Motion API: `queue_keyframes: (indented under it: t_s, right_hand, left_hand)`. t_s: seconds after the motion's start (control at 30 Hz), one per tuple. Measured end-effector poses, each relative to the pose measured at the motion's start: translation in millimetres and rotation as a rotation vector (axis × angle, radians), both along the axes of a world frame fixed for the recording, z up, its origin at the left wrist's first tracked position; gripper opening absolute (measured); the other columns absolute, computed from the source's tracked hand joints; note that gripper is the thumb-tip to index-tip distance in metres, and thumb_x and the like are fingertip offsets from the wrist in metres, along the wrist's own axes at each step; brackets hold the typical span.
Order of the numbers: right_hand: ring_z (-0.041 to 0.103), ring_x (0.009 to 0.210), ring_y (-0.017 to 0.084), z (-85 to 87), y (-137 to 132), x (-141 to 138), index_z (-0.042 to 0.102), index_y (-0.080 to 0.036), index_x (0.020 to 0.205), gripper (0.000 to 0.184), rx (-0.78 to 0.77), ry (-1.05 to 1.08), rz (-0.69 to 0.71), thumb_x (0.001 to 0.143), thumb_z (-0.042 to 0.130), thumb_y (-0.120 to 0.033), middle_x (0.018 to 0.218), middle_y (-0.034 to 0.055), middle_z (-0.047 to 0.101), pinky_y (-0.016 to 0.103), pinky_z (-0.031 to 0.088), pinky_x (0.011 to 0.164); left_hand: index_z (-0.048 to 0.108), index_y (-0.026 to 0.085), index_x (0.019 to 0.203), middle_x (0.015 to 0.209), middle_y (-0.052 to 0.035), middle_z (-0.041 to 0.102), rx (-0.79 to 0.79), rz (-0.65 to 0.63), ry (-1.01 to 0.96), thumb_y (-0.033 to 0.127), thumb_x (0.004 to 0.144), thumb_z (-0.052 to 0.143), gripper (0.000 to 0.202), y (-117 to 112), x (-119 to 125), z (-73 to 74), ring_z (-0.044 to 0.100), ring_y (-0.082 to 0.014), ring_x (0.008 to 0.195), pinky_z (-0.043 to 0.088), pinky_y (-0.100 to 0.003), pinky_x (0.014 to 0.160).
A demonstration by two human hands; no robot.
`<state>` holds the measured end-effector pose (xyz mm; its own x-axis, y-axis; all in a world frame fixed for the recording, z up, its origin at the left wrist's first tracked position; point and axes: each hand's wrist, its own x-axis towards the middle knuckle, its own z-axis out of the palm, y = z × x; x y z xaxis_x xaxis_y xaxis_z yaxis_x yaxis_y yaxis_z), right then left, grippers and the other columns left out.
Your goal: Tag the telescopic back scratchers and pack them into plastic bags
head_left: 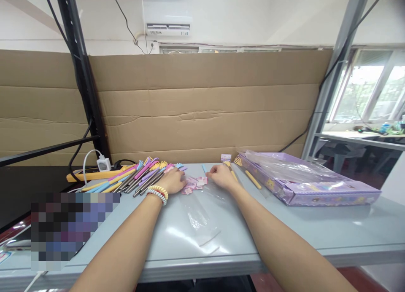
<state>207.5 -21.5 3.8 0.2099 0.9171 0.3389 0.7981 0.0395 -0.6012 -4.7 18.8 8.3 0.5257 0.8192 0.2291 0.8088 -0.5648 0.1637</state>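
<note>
My left hand [173, 180], a beaded band on its wrist, is low over the table beside small pink cards [193, 184]. Its fingers curl downward, and what they grip is hidden. To its left lies a heap of back scratchers [139, 177] with metal shafts and coloured handles. My right hand [220, 176] is closed in a pinch near a light blue stick [204, 168]; I cannot make out what it holds. A clear plastic sleeve [199, 218] lies flat between my forearms. Right of my right hand is a yellow-handled back scratcher [253, 179].
A purple box [332, 194] with clear plastic in it stands at the right. At the left are a white charger plug [103, 163], cables and a blurred patch. A cardboard sheet [209, 106] closes off the back, between shelf posts [80, 73].
</note>
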Motion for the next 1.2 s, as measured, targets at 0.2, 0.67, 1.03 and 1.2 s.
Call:
queue_keyframes:
  t_s: [0.2,0.67,1.03,1.2]
  right_hand:
    - [0.054,0.054,0.016,-0.4,-1.9,-2.8,0.06,-0.018,0.062,0.034,-0.145,-0.1,0.026,0.052,0.07,-0.049,0.064,0.0051,0.063,0.025,0.032,0.046]
    - [0.04,0.042,0.009,6.9,-9.5,-5.1,0.048,-0.019,0.045,0.026,-0.227,0.118,0.193,0.039,0.073,-0.02,0.042,-0.0062,0.045,0.022,0.024,0.042]
    - [0.046,0.043,0.006,15.7,-17.1,-9.9,0.045,-0.018,0.062,0.028,-0.176,0.625,0.646,0.051,0.071,-0.023,0.063,-0.005,0.058,0.018,0.026,0.037]
    - [0.056,0.047,0.01,22.5,-27.1,-16.1,0.046,-0.017,0.064,0.032,-0.187,0.684,0.762,0.052,0.075,-0.025,0.064,-0.0034,0.059,0.017,0.025,0.034]
  left_hand:
    - [0.053,0.017,0.118,0.125,-0.0138,0.049,-0.07,-0.035,-0.001,0.044,0.077,0.043,0.05,0.8,-0.1,-2.3,0.046,-0.0257,0.115,0.034,-0.035,0.096]
    - [0.056,0.015,0.109,0.112,-0.0128,0.056,0.179,0.172,-0.241,0.024,0.083,0.032,0.036,-1.6,1.9,12.3,0.05,-0.0224,0.107,0.037,-0.033,0.092]
    - [0.058,0.014,0.101,0.102,-0.0151,0.064,0.004,0.3,-0.514,0.059,0.084,0.02,0.061,-2.1,-1.1,18.1,0.058,-0.0273,0.096,0.042,-0.037,0.08]
    - [0.031,0.016,0.132,0.103,-0.0109,0.064,-0.253,0.057,-0.913,0.045,0.086,0.037,0.055,-6.4,10.2,21.0,0.062,-0.0168,0.077,0.047,-0.028,0.065]
